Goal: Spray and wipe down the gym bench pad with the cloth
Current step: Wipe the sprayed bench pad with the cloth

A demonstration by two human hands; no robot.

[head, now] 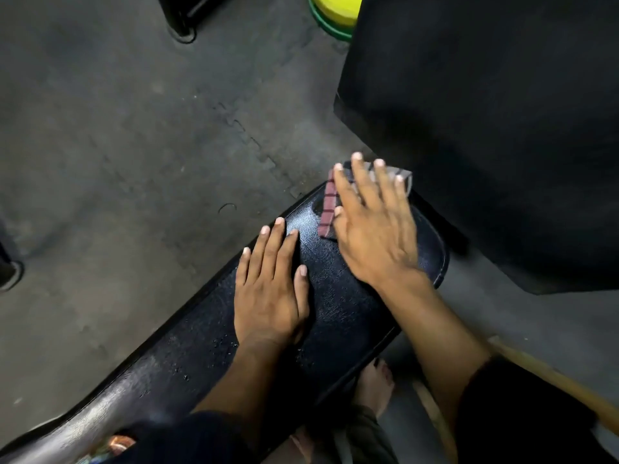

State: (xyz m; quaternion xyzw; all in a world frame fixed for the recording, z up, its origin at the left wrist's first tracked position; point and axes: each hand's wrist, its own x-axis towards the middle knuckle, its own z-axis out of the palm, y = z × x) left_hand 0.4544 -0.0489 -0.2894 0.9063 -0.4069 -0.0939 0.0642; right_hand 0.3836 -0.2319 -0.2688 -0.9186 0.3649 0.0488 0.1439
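A long black bench pad [338, 316] runs from the lower left to the centre right, wet with droplets. My right hand [375, 229] lies flat, fingers spread, pressing a cloth [327, 209] with a maroon checked border onto the pad's far end. Most of the cloth is hidden under the hand; a grey edge shows beyond the fingertips. My left hand [271, 289] rests flat on the pad nearer me, fingers apart, holding nothing. No spray bottle is in view.
A large black padded block [485, 128] stands just beyond the pad's far end. Yellow and green discs [331, 15] lie at the top. Grey mat flooring [117, 145] spreads to the left. My bare foot [373, 386] is beneath the bench, and a wooden bar [552, 380] crosses at the right.
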